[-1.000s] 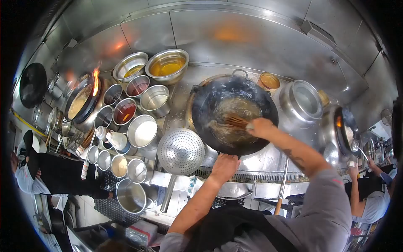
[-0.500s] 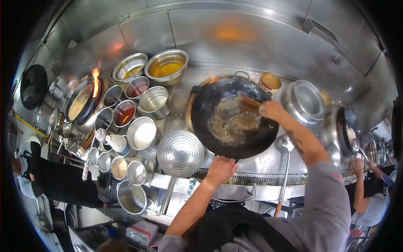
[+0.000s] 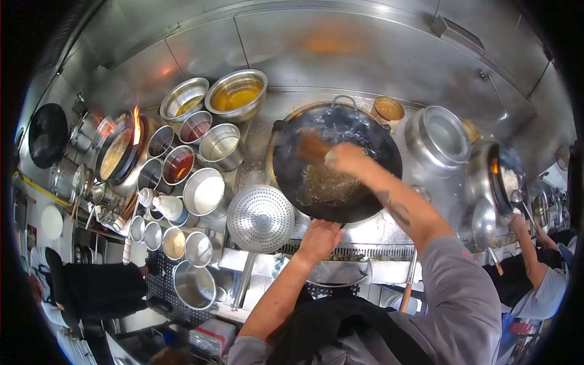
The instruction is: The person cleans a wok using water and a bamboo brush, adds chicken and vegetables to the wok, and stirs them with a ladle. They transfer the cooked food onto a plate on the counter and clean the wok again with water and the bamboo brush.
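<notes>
A large black wok (image 3: 380, 198) sits on the burner in front of me with murky, swirling water (image 3: 331, 184) in it. At its near edge my left hand (image 3: 320, 239) is closed around the handle, which is mostly hidden under the fingers. My right hand (image 3: 350, 159) reaches over the wok and grips a brown bamboo wok brush (image 3: 313, 147), blurred by motion. The bristle end lies toward the wok's left side. Beside the wok, on the left, rests a round perforated strainer (image 3: 260, 218).
Metal bowls of yellow oil (image 3: 236, 100) and several seasoning pots (image 3: 204, 191) stand left. A flame (image 3: 136, 126) rises from another wok there. To the right are a metal pot (image 3: 438, 137) and a ladle handle (image 3: 409, 286) below my forearm. A co-worker (image 3: 535, 267) works at far right.
My right hand and the brush have swept left across the wok. My left hand stays at the near edge. At far right, a ladle now shows beside the co-worker's wok.
</notes>
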`<state>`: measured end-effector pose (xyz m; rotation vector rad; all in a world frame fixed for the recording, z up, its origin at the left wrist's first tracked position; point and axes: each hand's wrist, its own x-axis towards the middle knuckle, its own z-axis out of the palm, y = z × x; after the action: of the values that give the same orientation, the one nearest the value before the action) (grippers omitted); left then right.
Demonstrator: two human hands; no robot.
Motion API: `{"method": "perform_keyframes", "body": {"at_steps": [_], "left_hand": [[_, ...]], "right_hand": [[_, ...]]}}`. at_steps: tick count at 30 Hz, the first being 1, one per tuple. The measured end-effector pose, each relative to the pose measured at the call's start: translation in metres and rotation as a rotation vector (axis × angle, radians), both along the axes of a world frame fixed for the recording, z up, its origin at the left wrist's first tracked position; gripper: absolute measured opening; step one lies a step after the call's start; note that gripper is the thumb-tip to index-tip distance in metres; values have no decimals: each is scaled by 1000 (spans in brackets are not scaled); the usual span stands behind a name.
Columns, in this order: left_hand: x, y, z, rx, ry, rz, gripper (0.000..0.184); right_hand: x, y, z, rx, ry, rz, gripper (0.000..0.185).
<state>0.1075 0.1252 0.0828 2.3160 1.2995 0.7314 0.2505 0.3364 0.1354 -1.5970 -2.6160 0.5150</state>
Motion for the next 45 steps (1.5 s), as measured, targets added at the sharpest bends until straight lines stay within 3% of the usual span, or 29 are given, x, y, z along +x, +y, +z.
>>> {"method": "perform_keyframes", "body": {"at_steps": [5, 7, 9, 12, 15, 17, 19, 20, 23, 26, 28, 30, 32, 35, 36, 39, 42, 43, 44, 45], "left_hand": [[-7, -25, 35, 156, -214, 74, 22], [-9, -50, 68, 89, -319, 44, 30], [-23, -76, 76, -137, -403, -33, 30], [-63, -136, 107, -550, -538, -51, 27], [-113, -191, 110, -713, -619, 123, 22], [-150, -224, 77, -923, -656, 273, 21], [-176, -251, 21, -1000, -669, 437, 27], [-187, -268, -18, -1026, -498, 553, 27], [-217, -342, -134, -1115, -90, 699, 28], [-222, -439, -196, -1330, -101, 727, 27], [-215, -485, -202, -1454, -166, 766, 26], [-209, -497, -198, -1508, -212, 784, 26], [-206, -497, -196, -1526, -230, 780, 25], [-212, -472, -200, -1470, -265, 771, 24], [-215, -459, -202, -1440, -288, 773, 24], [-228, -419, -199, -1261, -418, 743, 23], [-230, -400, -186, -1012, -576, 698, 23], [-235, -391, -188, -1337, -613, 963, 24], [-239, -394, -183, -1163, -422, 818, 24], [-238, -405, -171, -991, -234, 668, 24]], "right_hand": [[-30, -103, 36, 212, -217, 399, 27], [-49, -82, 52, 192, -243, 322, 22], [-69, -25, 37, 116, -242, 42, 19], [-76, -32, 15, 120, -232, -34, 20], [-38, -95, 10, 220, -282, 359, 27], [-32, -73, 37, 67, -400, 157, 29], [-31, -10, 35, 37, -311, -21, 30], [-34, 12, 20, -21, -227, -158, 30], [-41, -8, -14, 110, -203, -196, 30], [-12, -93, 6, 59, -242, 2, 35], [41, -128, 30, -74, -360, 180, 31], [124, -117, 30, -104, -316, 60, 22], [186, -67, 30, -177, -536, 51, 23], [179, -72, 25, 216, -787, 281, 29], [151, -92, 34, 28, -447, -203, 33], [155, -102, 51, 17, -279, -72, 30], [162, -62, 34, 74, -434, -177, 35], [143, -60, 39, 123, -444, -200, 36], [127, -69, 41, 56, -567, -152, 34], [126, -69, 36, 84, -520, -136, 33]]}}
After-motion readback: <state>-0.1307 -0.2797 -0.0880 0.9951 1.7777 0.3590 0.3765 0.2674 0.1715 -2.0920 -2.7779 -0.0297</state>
